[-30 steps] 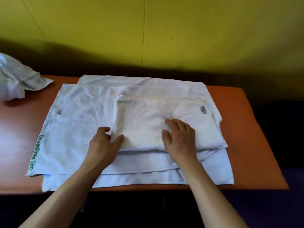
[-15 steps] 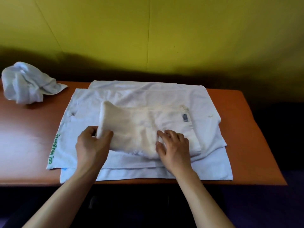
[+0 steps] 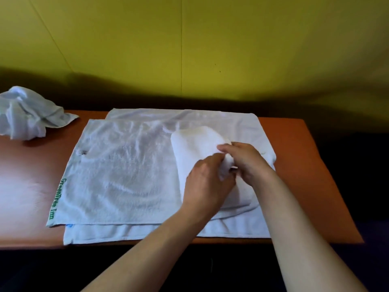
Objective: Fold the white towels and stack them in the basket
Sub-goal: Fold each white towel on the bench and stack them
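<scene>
Two bare forearms reach in from the near edge and meet over the right half of the orange table (image 3: 328, 186). The left hand (image 3: 207, 184) has its fingers curled round the near-right edge of the small folded towel (image 3: 195, 148), gripping a bunch of white cloth. The right hand (image 3: 248, 163) sits just beside it, touching it, with its fingers and thumb pinching the same bunched edge. The small folded towel is doubled over into a thick narrow pad with a rounded fold on its left side, and it lies on the right part of the spread towels.

Under it, a large flat towel (image 3: 126, 169) lies open, with green lettering "GreenTree Inn" running along its left hem and a small dark mark near its far-left corner. Beneath that one, another flat towel (image 3: 130, 231) shows as a strip along the near edge and again along the far edge and right side. Both flat towels cover most of the middle of the table.

Farther back on the left, well apart from the spread, a crumpled towel (image 3: 27, 114) lies in a heap on the table. Behind the table stands a yellow-green wall (image 3: 210, 43), dark with shadow along its base.
</scene>
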